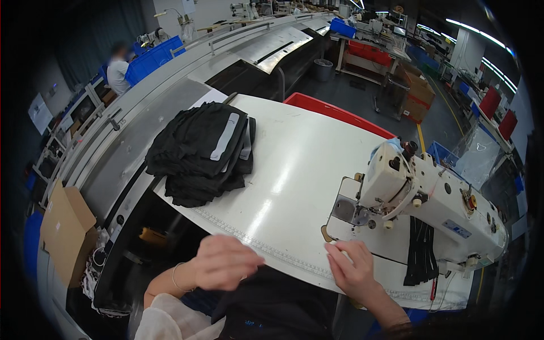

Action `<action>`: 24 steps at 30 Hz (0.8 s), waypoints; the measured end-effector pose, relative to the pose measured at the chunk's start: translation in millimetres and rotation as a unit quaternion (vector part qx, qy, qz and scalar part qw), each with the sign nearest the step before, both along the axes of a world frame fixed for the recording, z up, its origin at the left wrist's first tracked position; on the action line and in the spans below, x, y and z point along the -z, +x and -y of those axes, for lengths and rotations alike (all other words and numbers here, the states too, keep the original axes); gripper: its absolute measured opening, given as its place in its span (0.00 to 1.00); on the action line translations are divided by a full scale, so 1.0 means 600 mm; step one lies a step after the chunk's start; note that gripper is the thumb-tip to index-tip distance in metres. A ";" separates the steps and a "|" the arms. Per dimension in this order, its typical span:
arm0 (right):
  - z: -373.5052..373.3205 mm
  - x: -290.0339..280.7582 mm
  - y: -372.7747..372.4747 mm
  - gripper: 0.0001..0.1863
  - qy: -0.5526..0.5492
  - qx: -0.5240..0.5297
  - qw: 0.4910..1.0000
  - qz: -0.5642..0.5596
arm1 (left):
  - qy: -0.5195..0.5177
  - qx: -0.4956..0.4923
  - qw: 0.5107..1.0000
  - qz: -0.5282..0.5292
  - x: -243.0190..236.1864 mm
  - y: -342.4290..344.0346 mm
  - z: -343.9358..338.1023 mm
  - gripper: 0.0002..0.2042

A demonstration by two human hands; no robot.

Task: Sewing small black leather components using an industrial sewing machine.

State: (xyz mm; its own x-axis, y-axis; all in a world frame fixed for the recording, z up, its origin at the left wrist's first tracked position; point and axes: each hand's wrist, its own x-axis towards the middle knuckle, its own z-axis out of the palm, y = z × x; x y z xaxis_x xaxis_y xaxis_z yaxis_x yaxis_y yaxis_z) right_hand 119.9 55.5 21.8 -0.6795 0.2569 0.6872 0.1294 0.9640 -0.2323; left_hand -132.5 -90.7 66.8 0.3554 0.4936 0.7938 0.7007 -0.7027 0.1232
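Note:
My left hand (226,263) hangs above the near edge of the white sewing table (283,147), over my dark lap. It is smeared by motion, with the fingers partly curled. Further right, my right hand (352,271) hovers at the table's front edge, its fingers drawn together; whatever they may pinch is too small to see. Close beyond it stands a white industrial sewing machine (436,195). Black fabric strips (420,252) lie below the machine's arm, right of that hand. A pile of black fabric pieces (192,147) with grey strips on top rests at the table's left end.
A printed measuring scale (260,245) runs along the table's front edge. Behind the table is a red bin (337,113). An open cardboard box (68,226) stands at the left, beside a metal conveyor rail (136,107). Another person (117,71) sits far left near blue crates.

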 end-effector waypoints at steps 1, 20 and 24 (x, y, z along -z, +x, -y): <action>-0.007 -0.003 -0.062 0.16 0.001 -0.050 0.999 -0.007 | 0.027 -0.140 0.990 0.020 0.019 -0.041 -0.001 0.11; -0.094 -0.006 -0.528 0.05 -0.774 -0.138 0.610 -0.100 | -0.184 -0.503 0.844 -0.036 0.081 -0.252 -0.086 0.35; -0.109 -0.008 -0.535 0.06 -0.675 -0.134 0.725 -0.030 | -0.085 -0.464 0.882 0.020 0.090 -0.268 -0.074 0.24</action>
